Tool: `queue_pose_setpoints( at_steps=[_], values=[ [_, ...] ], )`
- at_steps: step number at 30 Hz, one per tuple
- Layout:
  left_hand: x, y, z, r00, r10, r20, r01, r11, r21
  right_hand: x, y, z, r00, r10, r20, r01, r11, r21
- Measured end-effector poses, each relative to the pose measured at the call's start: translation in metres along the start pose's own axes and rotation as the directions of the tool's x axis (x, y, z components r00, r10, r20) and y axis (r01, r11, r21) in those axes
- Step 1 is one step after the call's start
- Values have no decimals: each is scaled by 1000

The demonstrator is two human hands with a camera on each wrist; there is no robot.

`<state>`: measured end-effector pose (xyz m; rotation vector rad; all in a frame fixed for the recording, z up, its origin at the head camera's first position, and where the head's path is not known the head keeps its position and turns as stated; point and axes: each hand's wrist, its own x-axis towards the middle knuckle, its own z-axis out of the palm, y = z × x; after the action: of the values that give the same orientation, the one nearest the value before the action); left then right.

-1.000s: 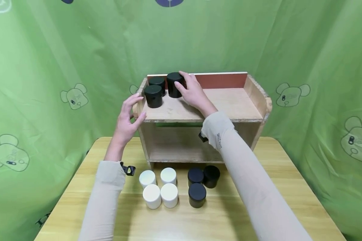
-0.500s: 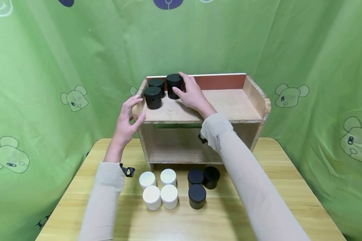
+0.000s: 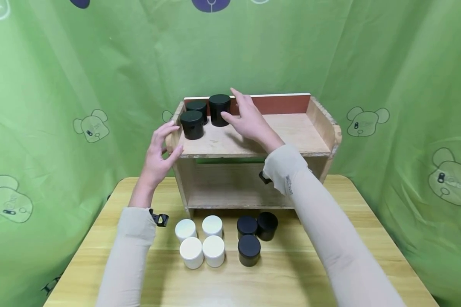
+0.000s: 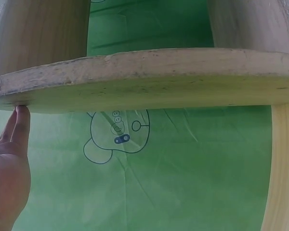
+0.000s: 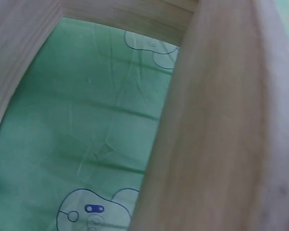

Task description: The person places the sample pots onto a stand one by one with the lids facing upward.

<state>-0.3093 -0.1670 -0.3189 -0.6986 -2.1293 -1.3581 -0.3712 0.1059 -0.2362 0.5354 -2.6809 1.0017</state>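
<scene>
On the upper board of a small wooden shelf [image 3: 261, 147], a tall black lidded jar [image 3: 219, 111] stands upright near the back. My right hand [image 3: 251, 123] is just right of it, thumb and fingers spread apart, the thumb overlapping the jar's edge; whether it touches cannot be told. Two more black jars, a back one [image 3: 197, 107] and a front one [image 3: 192, 125], stand at the shelf's left end. My left hand [image 3: 157, 153] rests against the shelf's left side panel with extended fingers; in the left wrist view its fingertips [image 4: 22, 113] touch the wood. The right wrist view shows no hand.
Before the shelf on the wooden table [image 3: 292, 281], several white lidded jars [image 3: 214, 251] stand in a cluster. Right of them is a group of black jars [image 3: 249, 250]. The shelf's raised right side panel [image 3: 322, 123] bounds the upper board. A green curtain [image 3: 269, 47] hangs behind.
My right hand's fingers have come off the tall black jar and the hand has shifted slightly right. The jar stays on the shelf. The left hand keeps its place at the side panel.
</scene>
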Motion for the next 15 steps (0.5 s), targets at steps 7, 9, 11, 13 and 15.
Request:
queue_pose_setpoints(
  at_steps=[7,9,11,13,15],
  values=[
    [1,0,-1,1000,7,3,-7,1000,14,-30,-2,-8,995,-92,-44,96,991,90],
    [1,1,-2,1000,17,0,-17,1000,13,-41,1,-6,989,-134,-66,142,978,155],
    [2,1,-2,1000,26,-4,-26,1000,12,-51,2,-3,982,-169,-83,182,961,207],
    [2,2,-3,1000,29,-5,-29,1000,7,-63,3,-1,977,-192,-91,209,947,244],
    [2,3,-3,999,31,-6,-31,999,9,-75,3,-1,971,-218,-98,237,934,266]
  ],
)
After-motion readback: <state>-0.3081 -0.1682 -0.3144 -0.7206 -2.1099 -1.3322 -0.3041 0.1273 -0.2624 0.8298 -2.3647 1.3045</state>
